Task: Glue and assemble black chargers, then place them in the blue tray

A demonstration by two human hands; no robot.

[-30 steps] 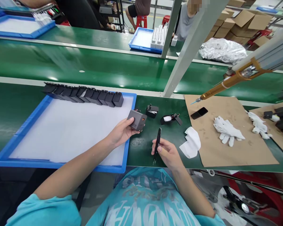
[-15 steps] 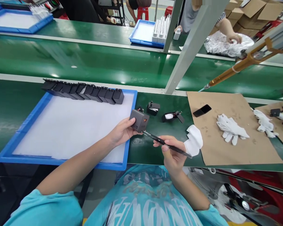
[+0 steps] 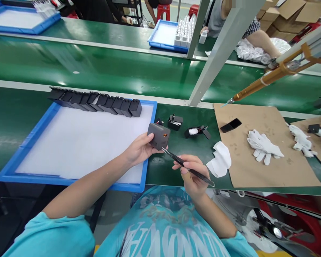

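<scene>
Between the fingers and thumb of my left hand is a small dark grey box-shaped device, its flat face with orange contacts turned up. My right hand grips black tweezers like a pen. The tweezer tips meet the lower edge of the device; whether they pinch anything there is too small to tell. Just beyond lie a black case and another open black case with a white piece inside. A white paper piece rests right of my right hand.
A blue-rimmed tray on the left bears a row of black cases. On brown cardboard lie a phone-like black object and white gloves. An orange-brown tool hangs above. A metal post rises behind; people sit across the bench.
The tweezers are angled a little more steeply, and my right hand has shifted slightly left. The device stays in my left hand. Across the bench, a person's arm has moved.
</scene>
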